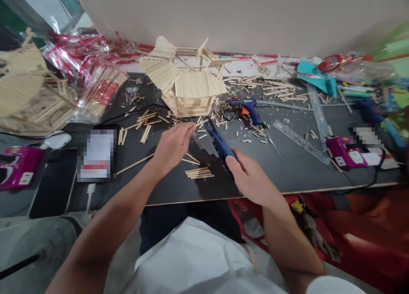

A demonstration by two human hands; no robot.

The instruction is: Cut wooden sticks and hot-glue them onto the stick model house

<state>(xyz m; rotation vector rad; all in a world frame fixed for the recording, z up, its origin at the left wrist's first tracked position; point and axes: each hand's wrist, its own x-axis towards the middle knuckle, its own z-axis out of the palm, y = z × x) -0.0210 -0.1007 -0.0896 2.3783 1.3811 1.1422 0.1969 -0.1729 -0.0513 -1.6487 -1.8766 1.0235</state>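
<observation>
My right hand (pixel 249 174) is closed round the handles of a blue cutter (pixel 220 142), its dark jaws pointing away from me. A thin wooden stick (pixel 200 123) is pinched in my left hand (pixel 174 142), and its far end reaches the cutter's jaws. Just beyond stands a small model house (pixel 194 89) made of such sticks, with slatted roof panels. Short cut sticks (pixel 200 172) lie side by side near the table's front edge. More loose pieces (pixel 147 125) are scattered to the left of the house.
A blue glue gun (pixel 251 110) lies right of the house, near a clear ruler (pixel 300 140). Another stick model (pixel 25 85) and bagged sticks (pixel 102 89) are at left. Phones (pixel 53 183) and purple power adapters (pixel 347 151) sit on the dark table (pixel 271 179).
</observation>
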